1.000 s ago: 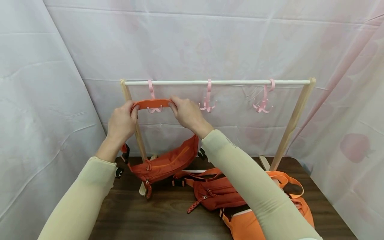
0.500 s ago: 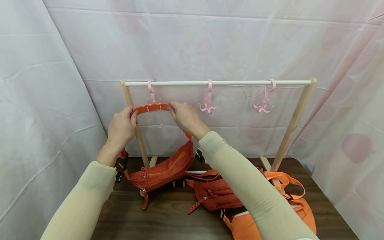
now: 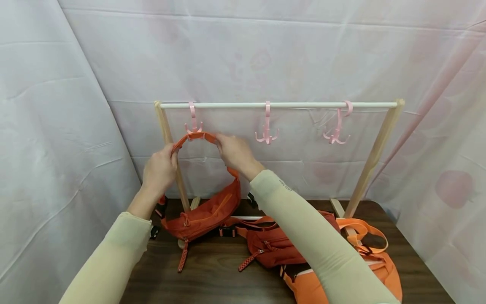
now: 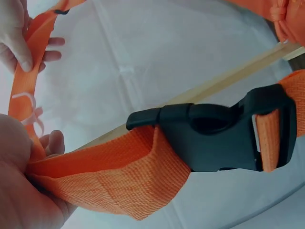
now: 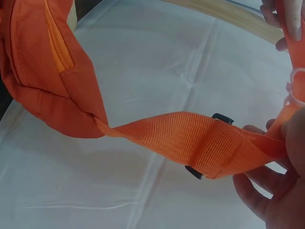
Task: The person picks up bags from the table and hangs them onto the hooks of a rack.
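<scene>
A rust-orange waist bag hangs below its orange strap, which arches over the lower prongs of the left pink hook. On the strap's left side, my left hand pinches the webbing between thumb and fingers. My right hand grips the same strap on the other side of the hook. The left wrist view shows a black side-release buckle beyond the left hand, with the webbing folded beside it. Seen from the right wrist, the webbing runs twisted from bag to right hand.
Two more pink hooks hang from the white rail on a wooden stand. On the dark table, another rust waist bag and a brighter orange bag lie partly behind my right forearm.
Both hands have come down, the left also slightly rightward. The strap, stretched fairly flat before, now bends in an arch over the hook's prongs. The bag has swung slightly left.
</scene>
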A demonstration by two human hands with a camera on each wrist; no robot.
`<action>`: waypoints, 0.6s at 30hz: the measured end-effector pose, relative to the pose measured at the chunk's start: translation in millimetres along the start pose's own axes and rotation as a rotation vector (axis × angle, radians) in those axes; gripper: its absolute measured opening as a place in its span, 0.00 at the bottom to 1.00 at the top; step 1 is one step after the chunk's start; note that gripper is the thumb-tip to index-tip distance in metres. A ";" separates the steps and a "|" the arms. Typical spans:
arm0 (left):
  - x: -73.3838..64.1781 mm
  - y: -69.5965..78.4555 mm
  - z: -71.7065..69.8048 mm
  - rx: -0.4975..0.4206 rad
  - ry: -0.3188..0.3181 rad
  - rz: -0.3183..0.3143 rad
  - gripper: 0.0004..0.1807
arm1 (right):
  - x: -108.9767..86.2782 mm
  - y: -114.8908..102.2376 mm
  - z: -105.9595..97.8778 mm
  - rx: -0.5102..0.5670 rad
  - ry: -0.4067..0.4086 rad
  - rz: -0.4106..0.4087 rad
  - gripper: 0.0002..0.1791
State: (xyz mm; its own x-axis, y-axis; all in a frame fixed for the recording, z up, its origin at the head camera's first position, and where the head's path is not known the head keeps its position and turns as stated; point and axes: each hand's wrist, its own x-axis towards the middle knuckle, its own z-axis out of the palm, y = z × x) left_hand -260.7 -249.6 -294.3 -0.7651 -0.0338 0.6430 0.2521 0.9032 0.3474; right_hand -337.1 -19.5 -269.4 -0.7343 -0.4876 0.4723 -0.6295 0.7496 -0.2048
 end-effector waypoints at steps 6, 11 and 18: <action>-11.8 -3.3 11.0 -0.025 -0.023 -0.025 0.16 | -5.9 0.1 6.6 0.006 -0.061 0.023 0.13; -22.8 -7.6 18.0 -0.051 -0.028 -0.057 0.21 | -11.6 2.8 13.4 0.007 -0.094 0.047 0.10; -34.8 -9.0 24.0 -0.081 -0.046 -0.092 0.21 | -17.7 6.8 21.6 -0.018 -0.107 0.042 0.06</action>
State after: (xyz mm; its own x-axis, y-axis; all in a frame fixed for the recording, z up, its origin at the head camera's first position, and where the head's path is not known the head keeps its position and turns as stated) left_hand -250.5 -246.2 -336.2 -0.8129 -0.0936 0.5748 0.2253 0.8596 0.4585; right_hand -333.9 -15.5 -297.6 -0.7836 -0.4996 0.3693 -0.5934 0.7780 -0.2065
